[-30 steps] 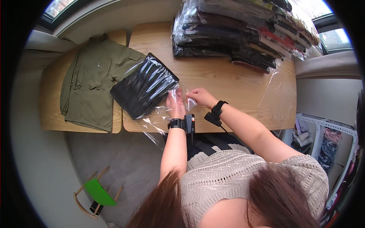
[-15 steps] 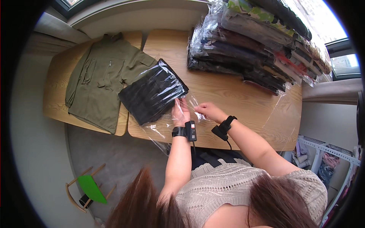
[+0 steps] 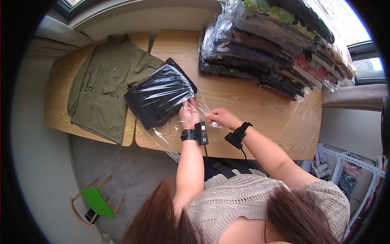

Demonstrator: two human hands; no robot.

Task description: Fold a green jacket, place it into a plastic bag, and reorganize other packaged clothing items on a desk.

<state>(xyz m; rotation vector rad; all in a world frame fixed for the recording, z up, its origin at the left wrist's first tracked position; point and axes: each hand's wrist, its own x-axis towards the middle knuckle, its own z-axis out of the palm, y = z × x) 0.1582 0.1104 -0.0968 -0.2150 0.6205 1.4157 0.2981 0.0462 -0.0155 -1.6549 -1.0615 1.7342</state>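
A folded black garment (image 3: 152, 101) lies inside a clear plastic bag (image 3: 172, 79), whose film is pulled into shiny creases across it. My left hand (image 3: 189, 115) is under the film, palm up, its fingers closed on the garment's near right corner; the fingertips are partly hidden. To the right, my right hand (image 3: 223, 118) pinches the bag's gathered edge between thumb and fingers. Loose film trails from the bag over the table's near edge. Just left of the bag, an olive-green jacket (image 3: 107, 83) is spread flat, one sleeve reaching toward the black garment.
A tall stack of bagged folded clothes (image 3: 260, 53) stands at the back right of the wooden table (image 3: 243, 103). Another clear plastic sheet (image 3: 300, 122) lies at the table's right. A white metal rack (image 3: 345, 158) is at the lower right, a green-seated chair (image 3: 98, 202) at the lower left.
My left hand has moved slightly up and left with the garment's corner. The film over the garment is drawn tighter, and my right hand has shifted slightly left with the bag's edge.
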